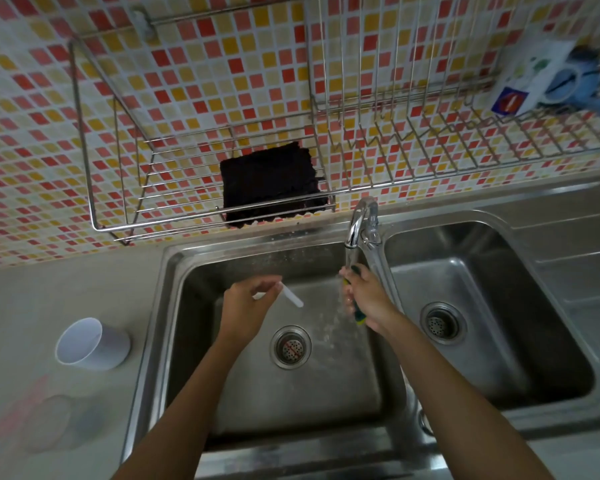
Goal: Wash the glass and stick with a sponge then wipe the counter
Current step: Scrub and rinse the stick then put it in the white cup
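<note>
Stainless steel double sink (160,306) is occupying the centre of the view, with both hands working over its left basin. The left hand (245,306) is pinching a white stick (292,296) between thumb and fingertips at the stick's upper end; the rest of the stick is projecting free to the right and downward, clear of the palm and above the basin floor. The right hand (366,299) is closing around a green and yellow sponge (358,315), whose lower edge is showing below the fingers, and is holding it under water running from the faucet (359,221). The two hands are sitting near each other but apart, the stick not touching the sponge. A white glass (90,344) is standing on the counter (49,289) left of the sink, well apart from both hands. A dark cloth (271,183) is lying in the wire rack (118,168) on the tiled wall.
</note>
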Motion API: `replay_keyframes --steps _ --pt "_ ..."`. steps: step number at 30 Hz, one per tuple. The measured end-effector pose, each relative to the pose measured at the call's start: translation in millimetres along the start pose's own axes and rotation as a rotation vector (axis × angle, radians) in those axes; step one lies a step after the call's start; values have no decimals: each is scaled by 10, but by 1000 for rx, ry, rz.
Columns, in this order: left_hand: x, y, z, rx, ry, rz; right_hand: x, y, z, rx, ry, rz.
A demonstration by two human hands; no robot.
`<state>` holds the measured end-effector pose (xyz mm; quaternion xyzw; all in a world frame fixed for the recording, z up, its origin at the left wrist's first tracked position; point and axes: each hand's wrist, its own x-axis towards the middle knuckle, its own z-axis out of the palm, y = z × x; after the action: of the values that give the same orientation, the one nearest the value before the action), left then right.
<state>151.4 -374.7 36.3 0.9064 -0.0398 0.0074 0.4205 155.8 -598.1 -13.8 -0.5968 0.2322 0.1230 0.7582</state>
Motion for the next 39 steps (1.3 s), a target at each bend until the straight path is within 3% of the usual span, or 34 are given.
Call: replay_keyframes --steps 6,10,19,23,28,32,39 --pt "-6 2 22 -14 8 9 241 -240 -114 -230 182 -134" --pt "1 -13 6 -9 8 3 497 -345 -255 -379 131 -127" --pt "-116 -147 -209 9 107 -31 359 -301 -217 -193 328 -220" --pt "-271 -166 -302 23 186 23 -23 43 -36 -376 434 -356" --pt "-550 -467 -249 203 108 82 -338 786 195 -867 77 -216" --pt "-699 -607 -269 273 144 81 -486 704 273 -729 265 -364" --pt "-878 -618 -521 251 168 73 -347 329 160 -903 244 -310"
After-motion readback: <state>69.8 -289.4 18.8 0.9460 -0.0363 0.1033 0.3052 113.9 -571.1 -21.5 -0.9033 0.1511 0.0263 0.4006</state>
